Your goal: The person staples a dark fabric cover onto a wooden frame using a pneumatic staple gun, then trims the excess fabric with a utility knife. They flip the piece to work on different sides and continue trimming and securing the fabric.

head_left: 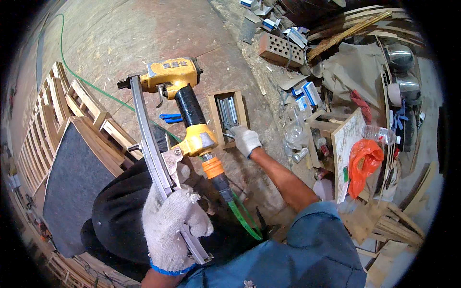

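My left hand (175,223), in a white knit glove with a blue cuff, is closed around the long metal magazine of a yellow pneumatic nail gun (170,79). The gun is held up, its black-wrapped grip slanting down to an orange hose fitting (213,168). My right hand (246,141), also gloved, reaches to the near end of a small wooden box (243,109) on the floor. Silvery fastener strips (227,113) lie inside it. Its fingers are bent together at the strips' near ends; whatever they pinch is hidden.
A green air hose (242,221) runs from the gun; blue-handled pliers (171,118) lie behind it. Slatted wooden frames (48,120) and a dark-covered panel (79,177) stand left. On the right are a perforated brick (281,49), small boxes (311,93), an orange plastic bag (365,165) and wood scraps.
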Demonstrator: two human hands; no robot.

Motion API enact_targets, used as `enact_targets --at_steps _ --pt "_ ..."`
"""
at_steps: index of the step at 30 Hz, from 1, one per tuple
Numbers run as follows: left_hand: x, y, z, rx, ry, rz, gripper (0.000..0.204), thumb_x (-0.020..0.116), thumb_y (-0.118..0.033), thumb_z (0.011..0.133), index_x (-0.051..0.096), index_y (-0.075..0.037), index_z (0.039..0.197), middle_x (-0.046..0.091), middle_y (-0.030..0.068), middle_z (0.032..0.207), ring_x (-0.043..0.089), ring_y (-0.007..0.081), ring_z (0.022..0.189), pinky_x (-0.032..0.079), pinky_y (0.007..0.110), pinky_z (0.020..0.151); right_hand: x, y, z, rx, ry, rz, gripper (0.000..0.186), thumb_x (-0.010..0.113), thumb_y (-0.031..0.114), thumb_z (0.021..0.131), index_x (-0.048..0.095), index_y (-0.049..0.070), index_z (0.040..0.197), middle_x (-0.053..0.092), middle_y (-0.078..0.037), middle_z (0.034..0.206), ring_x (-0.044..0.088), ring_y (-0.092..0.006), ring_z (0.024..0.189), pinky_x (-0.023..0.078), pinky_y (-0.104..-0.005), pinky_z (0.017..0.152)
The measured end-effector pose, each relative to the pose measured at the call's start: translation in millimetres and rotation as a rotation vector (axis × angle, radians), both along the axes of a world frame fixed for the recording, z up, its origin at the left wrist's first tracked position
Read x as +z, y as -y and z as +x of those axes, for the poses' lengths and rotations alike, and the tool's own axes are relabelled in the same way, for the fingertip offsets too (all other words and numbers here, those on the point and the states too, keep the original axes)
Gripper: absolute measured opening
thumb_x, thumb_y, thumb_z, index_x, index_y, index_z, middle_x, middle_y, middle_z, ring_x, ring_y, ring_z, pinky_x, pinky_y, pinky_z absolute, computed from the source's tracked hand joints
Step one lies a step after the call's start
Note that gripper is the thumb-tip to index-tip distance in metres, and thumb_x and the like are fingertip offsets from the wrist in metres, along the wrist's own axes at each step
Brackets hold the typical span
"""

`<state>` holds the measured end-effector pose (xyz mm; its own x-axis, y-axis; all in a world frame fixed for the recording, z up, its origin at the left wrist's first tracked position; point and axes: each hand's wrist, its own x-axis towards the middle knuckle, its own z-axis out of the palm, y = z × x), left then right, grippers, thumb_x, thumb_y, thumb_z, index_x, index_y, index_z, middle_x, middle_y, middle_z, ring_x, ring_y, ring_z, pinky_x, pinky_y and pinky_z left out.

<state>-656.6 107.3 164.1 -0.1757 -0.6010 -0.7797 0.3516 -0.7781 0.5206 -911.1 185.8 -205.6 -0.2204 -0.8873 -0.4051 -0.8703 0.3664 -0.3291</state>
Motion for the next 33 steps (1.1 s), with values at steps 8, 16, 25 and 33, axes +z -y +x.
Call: enact_targets --at_steps 8,16,25,33 --pt "5 7 -2 -0.052 0.029 0.037 0.023 0.065 -0.009 0.094 0.054 -0.004 0.113 0.050 0.0010 0.065 0.048 0.0109 0.048 0.043 0.028 0.045 -21 2 17 -0.056 -0.058 0.251 0.026 0.051 0.018 0.091 0.072 0.009 0.103 0.073 -0.020 0.100 0.071 -0.0412 0.094 0.055 -0.0536 0.080" --pt "1 1 -10 -0.361 0.191 -0.106 0.024 0.072 -0.020 0.089 0.058 -0.004 0.102 0.056 0.0011 0.066 0.053 0.0108 0.049 0.047 0.025 0.046 32 16 13 0.099 -0.012 0.323 0.029 0.056 0.024 0.090 0.077 0.006 0.098 0.074 -0.020 0.100 0.072 -0.0379 0.094 0.058 -0.0493 0.079" --pt "-23 -24 -23 -0.687 0.682 -0.622 0.034 0.071 -0.029 0.085 0.063 -0.006 0.109 0.068 0.0110 0.081 0.068 0.0247 0.074 0.055 0.039 0.073 236 62 -45 -0.418 0.336 -0.232 0.029 0.068 0.022 0.089 0.073 0.007 0.114 0.075 -0.010 0.086 0.071 -0.0208 0.071 0.056 -0.0347 0.065" --pt "-23 -35 -35 -0.954 0.923 -0.785 0.043 0.061 -0.037 0.088 0.055 -0.013 0.124 0.070 0.0208 0.083 0.069 0.0420 0.080 0.053 0.052 0.073 355 70 -13 -0.275 0.579 -0.356 0.023 0.063 0.017 0.092 0.076 0.005 0.106 0.068 -0.004 0.068 0.061 -0.0089 0.050 0.047 -0.0244 0.045"
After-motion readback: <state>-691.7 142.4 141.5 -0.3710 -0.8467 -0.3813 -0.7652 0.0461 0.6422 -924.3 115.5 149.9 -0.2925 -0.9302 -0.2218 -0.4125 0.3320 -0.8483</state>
